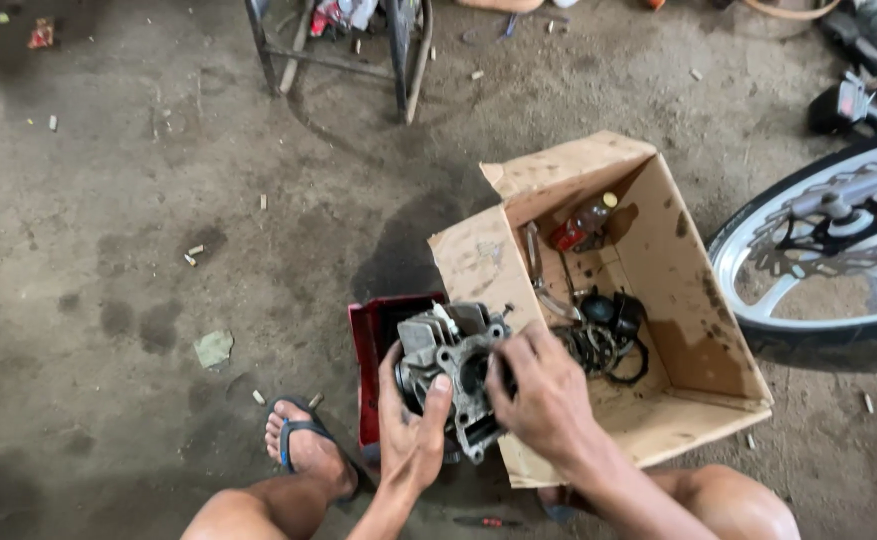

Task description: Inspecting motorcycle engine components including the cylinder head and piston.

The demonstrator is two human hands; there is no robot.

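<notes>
A grey metal engine cylinder part (455, 345) with fins is held over a red tray (370, 340). My left hand (410, 432) grips it from below and the left side, thumb up along its face. Pressed against the part's right side is my right hand (546, 392), fingers curled around it near its round bore. Just to the right stands an open cardboard box (688, 300) holding black rubber rings and small parts (608, 335), a metal tool (536, 270) and a small bottle (586, 220).
A motorcycle wheel with a white rim and brake disc (838, 250) stands at the right. A metal stand (343, 55) is at the top. My foot in a blue sandal (303, 450) rests on the stained concrete floor, littered with small scraps.
</notes>
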